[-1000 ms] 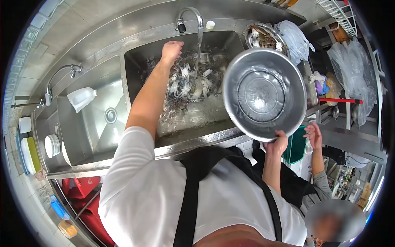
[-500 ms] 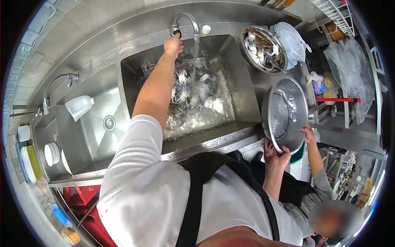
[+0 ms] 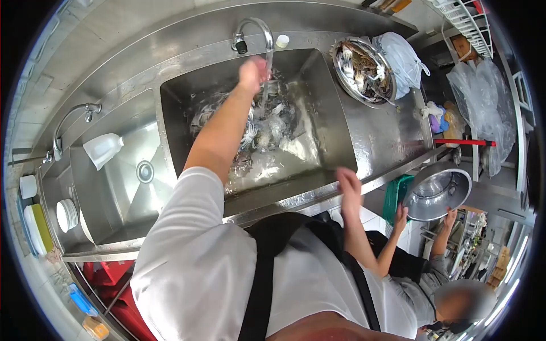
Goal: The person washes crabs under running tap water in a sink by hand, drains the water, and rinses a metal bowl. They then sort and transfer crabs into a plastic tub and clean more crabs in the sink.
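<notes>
My left hand (image 3: pixel 253 74) is beside the water stream under the faucet (image 3: pixel 259 24), blurred by motion, its fingers not clear. It is off the dark tap knob (image 3: pixel 241 46). Below it, pale, leggy pieces of seafood (image 3: pixel 256 133), their kind unclear, lie in water in the deep steel sink (image 3: pixel 335 122). My right hand (image 3: pixel 348 187) hovers by the sink's front right corner, somewhat blurred, fingers stretched out and holding nothing. To its right, a co-worker's two hands hold a large steel bowl (image 3: pixel 424 211), tilted and away from me.
A steel bowl (image 3: pixel 391 100) of seafood pieces and a tied white plastic bag (image 3: pixel 398 62) stand at the back right. On the left, a second basin (image 3: pixel 128 196) holds a white plastic jug (image 3: pixel 103 149) and stacked plates (image 3: pixel 67 215). A green bin (image 3: pixel 393 199) stands near the co-worker.
My left hand has let go of the tap knob and moved down-right toward the stream. My right hand has left the large bowl, which the co-worker has carried right and down.
</notes>
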`<state>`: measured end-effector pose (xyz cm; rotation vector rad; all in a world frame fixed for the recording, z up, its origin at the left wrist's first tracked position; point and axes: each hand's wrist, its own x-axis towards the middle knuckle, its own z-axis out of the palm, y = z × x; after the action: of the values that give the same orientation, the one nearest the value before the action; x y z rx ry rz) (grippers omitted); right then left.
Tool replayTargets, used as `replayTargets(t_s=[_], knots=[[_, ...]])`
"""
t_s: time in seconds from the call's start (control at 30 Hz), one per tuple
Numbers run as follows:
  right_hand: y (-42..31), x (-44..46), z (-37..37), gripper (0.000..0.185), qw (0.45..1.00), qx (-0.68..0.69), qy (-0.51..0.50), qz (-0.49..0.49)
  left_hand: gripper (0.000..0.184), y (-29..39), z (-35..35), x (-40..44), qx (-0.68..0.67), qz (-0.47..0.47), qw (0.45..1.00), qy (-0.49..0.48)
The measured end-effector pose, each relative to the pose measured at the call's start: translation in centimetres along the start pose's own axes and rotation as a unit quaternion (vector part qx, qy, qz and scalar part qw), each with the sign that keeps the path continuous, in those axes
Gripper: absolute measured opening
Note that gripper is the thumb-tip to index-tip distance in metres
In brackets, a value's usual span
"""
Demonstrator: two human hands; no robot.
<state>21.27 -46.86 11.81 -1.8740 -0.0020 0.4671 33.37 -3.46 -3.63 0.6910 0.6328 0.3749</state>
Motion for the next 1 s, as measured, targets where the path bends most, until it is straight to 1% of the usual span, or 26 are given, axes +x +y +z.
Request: replayTargets(t_s=[0.03,0.07,0.1,0.13,0.17,0.2,0.23,0.27,0.3,0.33,0.37,0.4,0.43,0.47,0.53,0.57,0.6,0.63,0.67,0.7,0.73,0.77,0.8,0.87,0.93,1.0], knots=[[2.2,3.3,3.0,0.019,0.997,0.042,-0.06,0.038,0.024,-1.0,1.0,-1.4,0.104,-0.035,0.993,-0.036],[4.1,6.6,6.4,0.021,0.995,0.003,-0.103,0.015,0.018,-1.7,2.1,-3.4,0.206,-0.069,0.973,-0.072],[3.5,8.8,9.6,0.023,0.987,-0.038,-0.157,-0.001,0.018,-1.7,3.3,-4.6,0.209,-0.07,0.973,-0.073],[3.2,11.3,13.0,0.024,0.979,-0.036,-0.199,0.02,0.015,-1.4,4.5,-5.7,0.303,-0.052,0.948,-0.086],[4.9,14.5,16.1,0.027,0.965,-0.09,-0.245,-0.033,0.013,-1.0,5.3,-6.5,0.394,-0.033,0.913,-0.097],[5.0,17.1,18.7,0.028,0.941,-0.157,-0.28,-0.11,0.013,-0.7,5.6,-6.8,0.394,-0.03,0.914,-0.095],[4.5,18.9,20.9,0.03,0.905,-0.221,-0.311,-0.187,0.012,-0.2,5.9,-7.0,0.325,-0.031,0.943,-0.072],[3.1,19.6,22.8,0.027,0.913,-0.214,-0.311,-0.154,0.012,0.2,6.1,-7.2,0.253,-0.031,0.966,-0.049],[1.6,20.3,24.2,0.027,0.92,-0.207,-0.309,-0.122,0.012,0.5,6.3,-7.7,0.253,-0.026,0.966,-0.047],[0.6,21.7,25.0,0.027,0.919,-0.205,-0.311,-0.128,0.011,0.7,6.5,-8.4,0.214,0.001,0.975,-0.055],[-0.4,23.0,26.1,0.027,0.935,-0.122,-0.325,-0.079,0.011,0.8,6.6,-9.4,0.174,0.028,0.982,-0.063],[-1.2,24.4,27.2,0.028,0.94,-0.039,-0.337,-0.028,0.01,1.0,7.5,-11.6,0.262,0.081,0.961,-0.036],[-1.9,25.6,28.3,0.029,0.936,0.043,-0.348,0.025,0.009,0.0,6.9,-13.1,0.403,0.304,0.86,-0.074],[-2.3,26.7,29.4,0.03,0.923,0.123,-0.356,0.079,0.012,0.7,7.2,-15.4,0.433,0.37,0.808,-0.152],[-2.3,27.7,31.1,0.031,0.87,0.277,-0.359,0.192,0.013,0.7,6.2,-16.1,0.473,0.489,0.696,-0.23],[-1.8,28.0,31.0,0.031,0.869,0.275,-0.363,0.195,0.013,1.0,5.7,-15.2,0.474,0.488,0.697,-0.226],[-0.9,28.5,30.5,0.029,0.773,0.384,-0.493,0.107,0.017,1.6,4.9,-13.4,0.498,0.542,0.654,-0.174],[-0.9,28.0,30.4,0.029,0.715,0.431,-0.548,0.059,0.021,2.1,4.2,-11.6,0.518,0.592,0.606,-0.121],[-0.9,27.5,30.4,0.028,0.644,0.474,-0.6,0.017,0.021,2.3,3.6,-10.5,0.517,0.591,0.608,-0.118],[-2.4,25.6,30.6,0.027,0.74,0.489,-0.45,0.11,0.024,2.4,3.1,-9.2,0.497,0.391,0.774,-0.023],[-4.3,23.6,30.4,0.027,0.806,0.483,-0.28,0.196,0.026,2.5,2.7,-7.5,0.438,0.162,0.881,0.072],[-6.9,21.2,29.3,0.023,0.867,0.416,-0.217,0.168,0.034,1.2,1.5,-4.9,0.375,0.238,0.888,0.124],[-6.9,21.4,28.9,0.023,0.868,0.415,-0.214,0.169,0.044,0.5,0.5,-2.3,0.308,0.309,0.883,0.174],[-6.2,22.1,27.9,0.016,0.938,0.229,-0.256,0.051,0.048,3.2,-1.0,0.1,0.097,0.069,0.975,0.188],[-9.2,20.6,25.5,0.014,0.94,0.198,-0.267,0.074,0.048,5.0,0.2,-0.2,-0.094,0.032,0.979,0.18],[-9.1,21.0,23.8,0.024,0.946,0.127,-0.293,0.064,0.041,6.1,0.9,-0.6,-0.119,0.014,0.982,0.143]])
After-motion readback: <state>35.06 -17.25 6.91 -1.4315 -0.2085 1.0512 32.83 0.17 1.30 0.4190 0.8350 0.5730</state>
